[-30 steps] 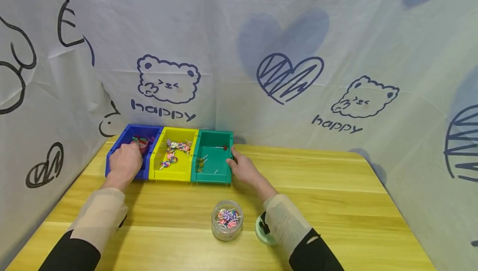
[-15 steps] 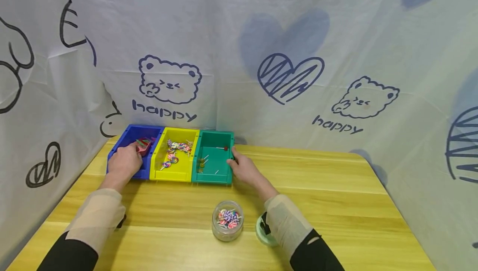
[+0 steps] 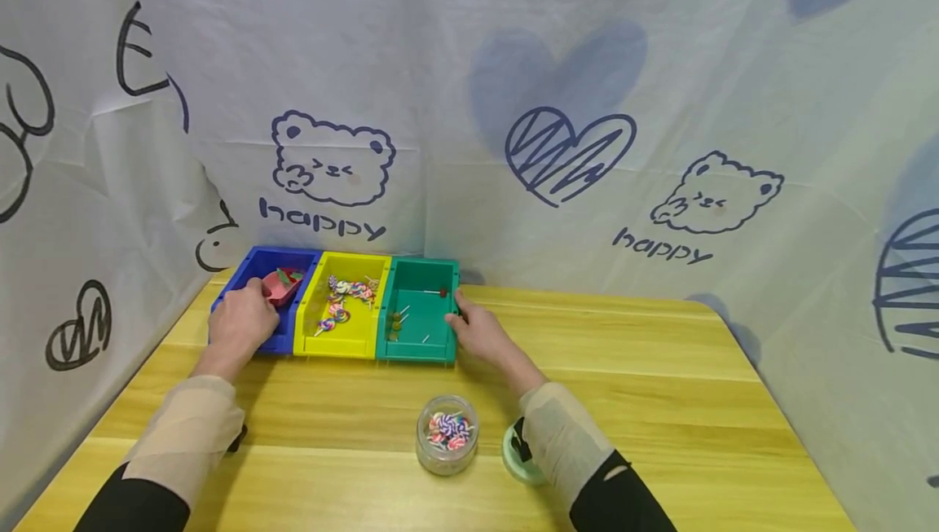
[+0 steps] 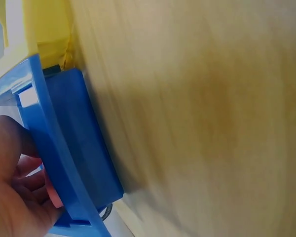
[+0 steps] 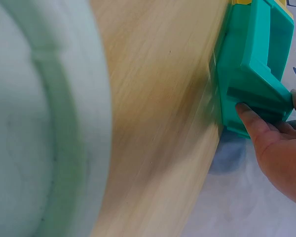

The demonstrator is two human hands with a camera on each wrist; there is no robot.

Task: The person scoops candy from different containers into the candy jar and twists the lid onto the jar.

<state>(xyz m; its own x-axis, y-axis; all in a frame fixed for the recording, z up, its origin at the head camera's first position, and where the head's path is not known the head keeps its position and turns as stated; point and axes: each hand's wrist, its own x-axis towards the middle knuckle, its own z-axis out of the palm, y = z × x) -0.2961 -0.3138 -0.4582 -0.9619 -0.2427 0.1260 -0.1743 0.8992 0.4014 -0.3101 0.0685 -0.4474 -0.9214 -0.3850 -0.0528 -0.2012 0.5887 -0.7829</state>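
Wooden tabletop [image 3: 645, 402], coloured bins [image 3: 339, 345], doodled white cloth [image 3: 447, 19]

"happy" [image 3: 323, 219] stands twice on the white cloth backdrop [image 3: 455, 108].

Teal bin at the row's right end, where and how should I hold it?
Probably grip the teal bin by its outer right wall and rim, coming from the right, as the right hand does: that side is exposed, while the yellow bin adjoins the left.
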